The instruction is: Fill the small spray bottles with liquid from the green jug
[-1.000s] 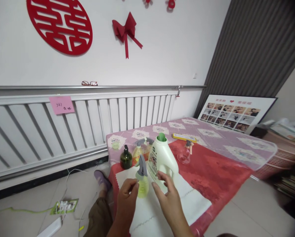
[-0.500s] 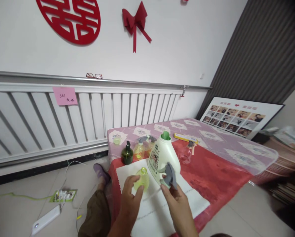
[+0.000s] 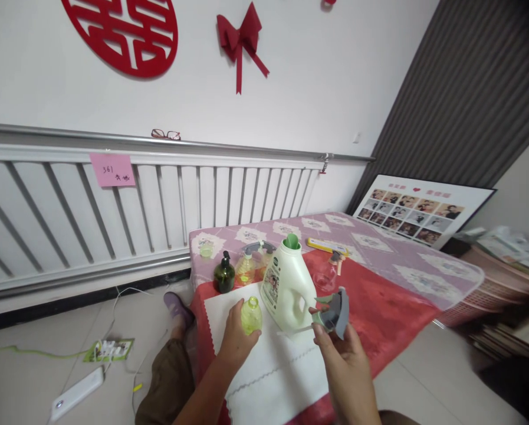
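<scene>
My left hand is wrapped round a small yellow-green spray bottle that stands on a white cloth with its neck uncapped. My right hand holds the grey spray head, lifted off the bottle and off to its right, its thin white tube pointing left. A large white detergent jug with a green spout stands just behind and between my hands.
A dark green pump bottle, two more yellow spray bottles, a clear flask and a yellow flat item sit on the red and purple covered table. A radiator lines the wall. A framed photo board leans at the right.
My right hand took the grey spray head off the small bottle and carried it to the right. My left hand stayed on the bottle.
</scene>
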A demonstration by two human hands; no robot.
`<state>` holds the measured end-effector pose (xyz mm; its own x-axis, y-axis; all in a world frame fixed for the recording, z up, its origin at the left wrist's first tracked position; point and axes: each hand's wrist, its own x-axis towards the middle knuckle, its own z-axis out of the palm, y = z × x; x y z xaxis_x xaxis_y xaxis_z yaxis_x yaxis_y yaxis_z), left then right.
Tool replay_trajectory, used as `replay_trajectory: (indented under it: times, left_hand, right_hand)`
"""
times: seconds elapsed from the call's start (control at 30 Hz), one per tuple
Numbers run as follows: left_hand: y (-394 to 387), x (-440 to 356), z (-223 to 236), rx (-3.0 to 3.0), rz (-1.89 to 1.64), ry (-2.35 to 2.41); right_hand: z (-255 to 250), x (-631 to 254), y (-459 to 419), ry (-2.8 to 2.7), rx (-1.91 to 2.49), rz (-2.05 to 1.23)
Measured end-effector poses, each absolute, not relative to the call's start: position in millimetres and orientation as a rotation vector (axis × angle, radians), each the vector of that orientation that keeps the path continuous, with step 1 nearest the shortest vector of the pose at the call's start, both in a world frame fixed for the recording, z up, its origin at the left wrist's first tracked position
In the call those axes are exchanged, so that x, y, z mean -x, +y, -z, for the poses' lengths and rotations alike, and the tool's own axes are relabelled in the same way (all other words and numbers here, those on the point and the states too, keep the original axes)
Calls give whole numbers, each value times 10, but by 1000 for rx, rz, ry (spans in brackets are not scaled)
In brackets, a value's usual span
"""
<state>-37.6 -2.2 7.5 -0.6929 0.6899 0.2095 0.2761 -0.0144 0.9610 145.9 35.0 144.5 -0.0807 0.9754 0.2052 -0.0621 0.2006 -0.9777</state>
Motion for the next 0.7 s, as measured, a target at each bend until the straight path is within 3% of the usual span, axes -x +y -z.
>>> replay_trajectory:
  times: [0.7]
  left_hand:
    - [-429,70,-27,-1024,-1682,1911]
  right_hand:
    - [-1668,-1301,336,-1478,815,-1211]
